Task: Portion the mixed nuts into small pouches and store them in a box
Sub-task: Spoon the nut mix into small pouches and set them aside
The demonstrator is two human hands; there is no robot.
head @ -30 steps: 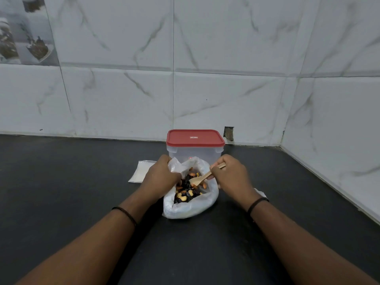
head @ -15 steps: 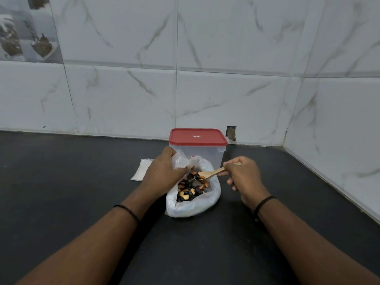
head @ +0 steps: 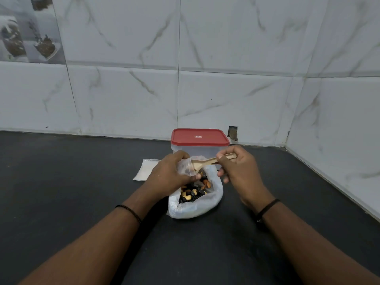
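**Spoon lifted from the nut bag to the pouch mouth**

Since the earlier frame the wooden spoon (head: 207, 162) has come up out of the nuts, and its bowl now sits at the mouth of the small clear pouch (head: 186, 167), which has been raised above the bag. The left hand (head: 171, 175) pinches the pouch between thumb and curled fingers, holding its mouth toward the spoon. The right hand (head: 239, 171) has its grip closed round the spoon's handle.

The mixed nuts (head: 194, 192) lie in the open white plastic bag (head: 195, 206) on the black table (head: 82, 192), just below both hands. Just beyond it stands the clear box (head: 200, 150) with its red lid (head: 199, 137) on. A flat stack of what look like spare pouches (head: 145, 169) lies to the left of the box.

The task looks early: no filled pouch is visible, whether this one holds nuts cannot be told, and the box is still to be opened.

There is open table to the left and near side; the tiled wall (head: 339, 130) closes in on the right and far side.
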